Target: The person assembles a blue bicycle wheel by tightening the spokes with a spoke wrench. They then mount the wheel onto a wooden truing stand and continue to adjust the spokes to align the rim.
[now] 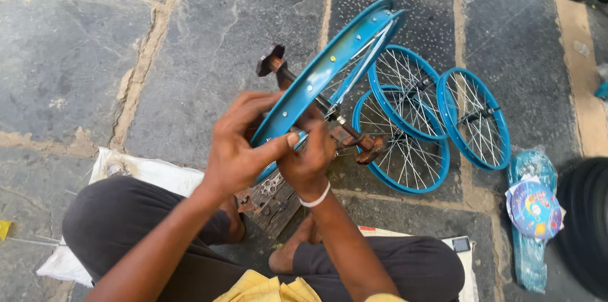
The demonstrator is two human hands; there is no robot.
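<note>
head view: the blue wheel rim stands on edge, its long axis slanting from near left to far right. both hands grasp its near end, left hand thumb across it, right hand just beside, underneath.

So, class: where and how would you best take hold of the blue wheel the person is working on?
Take the blue wheel by its rim, at the lower edge nearest the person, where the left hand and right hand meet it. It stands tilted on edge, so the channelled rim gives a firm grip; the thin spokes do not.
</note>
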